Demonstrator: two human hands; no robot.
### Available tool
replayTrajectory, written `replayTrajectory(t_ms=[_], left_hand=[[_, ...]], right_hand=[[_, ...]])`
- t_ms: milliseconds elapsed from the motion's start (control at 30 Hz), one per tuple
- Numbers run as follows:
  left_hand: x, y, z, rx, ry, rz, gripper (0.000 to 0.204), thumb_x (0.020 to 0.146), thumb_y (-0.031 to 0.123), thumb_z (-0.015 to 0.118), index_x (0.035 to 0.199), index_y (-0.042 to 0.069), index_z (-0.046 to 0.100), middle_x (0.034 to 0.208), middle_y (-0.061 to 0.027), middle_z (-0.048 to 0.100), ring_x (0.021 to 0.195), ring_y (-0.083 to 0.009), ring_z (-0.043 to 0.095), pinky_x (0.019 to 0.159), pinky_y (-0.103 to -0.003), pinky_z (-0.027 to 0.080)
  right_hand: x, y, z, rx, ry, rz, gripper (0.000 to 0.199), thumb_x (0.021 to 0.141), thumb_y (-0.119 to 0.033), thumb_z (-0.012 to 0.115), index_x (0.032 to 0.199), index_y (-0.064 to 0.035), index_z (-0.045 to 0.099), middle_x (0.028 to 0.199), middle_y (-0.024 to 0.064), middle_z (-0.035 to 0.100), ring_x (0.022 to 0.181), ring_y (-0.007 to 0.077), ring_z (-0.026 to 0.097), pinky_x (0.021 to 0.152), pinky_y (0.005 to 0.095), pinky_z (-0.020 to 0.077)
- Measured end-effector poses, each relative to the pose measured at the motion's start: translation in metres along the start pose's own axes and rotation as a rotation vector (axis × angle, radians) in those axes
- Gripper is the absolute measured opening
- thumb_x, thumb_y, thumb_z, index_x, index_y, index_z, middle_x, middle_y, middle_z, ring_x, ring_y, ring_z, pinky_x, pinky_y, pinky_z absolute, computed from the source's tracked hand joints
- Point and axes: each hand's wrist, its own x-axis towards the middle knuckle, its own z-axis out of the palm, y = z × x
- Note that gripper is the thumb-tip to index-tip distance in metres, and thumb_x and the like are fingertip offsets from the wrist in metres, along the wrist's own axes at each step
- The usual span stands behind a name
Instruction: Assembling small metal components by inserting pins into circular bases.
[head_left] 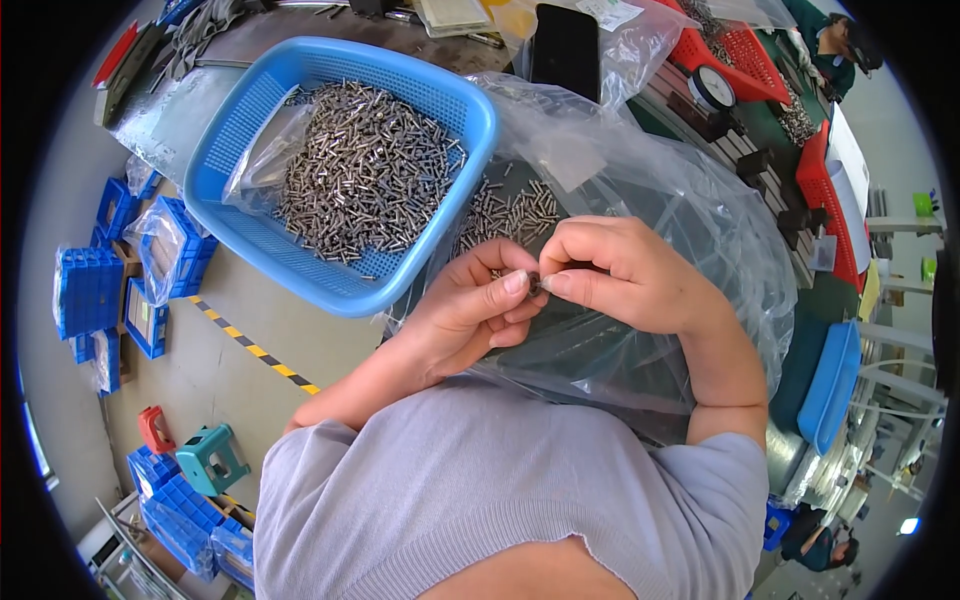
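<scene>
My left hand [470, 305] and my right hand [625, 275] meet in front of my chest, fingertips touching. Between both thumbs and forefingers is a small dark metal part [535, 284], mostly covered by the fingers, so its exact kind cannot be made out. Just beyond the hands lies a loose pile of small metal pins [515, 212] on clear plastic sheeting [690, 210]. To the left of the pile stands a blue perforated basket [340, 293], holding a large heap of similar metal pins [365, 170] and a clear plastic bag [268, 155].
A black phone [566, 52] lies at the far side. Right of it are a dial gauge [711, 88], red baskets [832, 195] and a blue tray [830, 388]. Blue crates [90, 290] and a teal stool [211, 460] stand on the left floor. Another person [835, 45] is at far right.
</scene>
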Motion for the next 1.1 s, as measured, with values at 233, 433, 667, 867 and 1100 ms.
replayTrajectory(t_ms=[233,433,667,867,1100], left_hand=[[0.0,0.002,0.001,0.006,0.01,-0.008,0.022,0.089,0.024,0.064,0.097,0.006,0.053,0.077,-0.0004,0.047,0.065,-0.0082,0.039,0.05,-0.022,0.03],[-0.001,0.0,-0.004,0.011,-0.002,-0.023,0.024,0.088,0.027,0.065,0.097,0.007,0.054,0.076,-0.0008,0.048,0.063,-0.0074,0.038,0.048,-0.021,0.028],[-0.002,0.001,-0.006,0.002,-0.011,-0.031,0.022,0.09,0.027,0.063,0.098,0.008,0.055,0.079,-0.0016,0.051,0.062,-0.0063,0.037,0.047,-0.02,0.027],[-0.001,0.003,-0.005,0.04,0.003,-0.062,0.024,0.089,0.029,0.064,0.098,0.008,0.055,0.08,-0.0013,0.052,0.062,-0.0054,0.037,0.047,-0.019,0.027],[-0.001,0.0,-0.006,-0.001,-0.006,-0.052,0.027,0.088,0.03,0.065,0.099,0.007,0.055,0.086,-0.0033,0.057,0.065,-0.0063,0.042,0.049,-0.02,0.031]], right_hand=[[-0.002,-0.009,0.002,-0.03,0.053,0.038,0.009,0.079,-0.006,0.062,0.084,-0.0009,0.058,0.077,0.0081,0.056,0.068,0.0213,0.054,0.061,0.0307,0.0423],[-0.002,-0.008,0.008,-0.08,0.095,-0.064,0.008,0.077,-0.003,0.062,0.083,-0.0021,0.057,0.077,0.0081,0.056,0.068,0.022,0.055,0.06,0.031,0.0428],[-0.001,-0.008,0.013,-0.122,0.123,-0.084,0.01,0.077,-0.002,0.063,0.085,-0.0025,0.057,0.078,0.0081,0.056,0.068,0.0226,0.055,0.06,0.0319,0.0429],[0.0,-0.008,0.02,-0.081,0.202,-0.052,0.018,0.073,0.003,0.065,0.088,-0.003,0.058,0.082,0.008,0.057,0.071,0.0239,0.057,0.064,0.0327,0.0456],[0.002,-0.002,0.013,-0.219,0.223,-0.226,0.016,0.069,-0.004,0.068,0.082,-0.0029,0.059,0.079,0.0089,0.056,0.074,0.0282,0.056,0.064,0.0359,0.0465]])
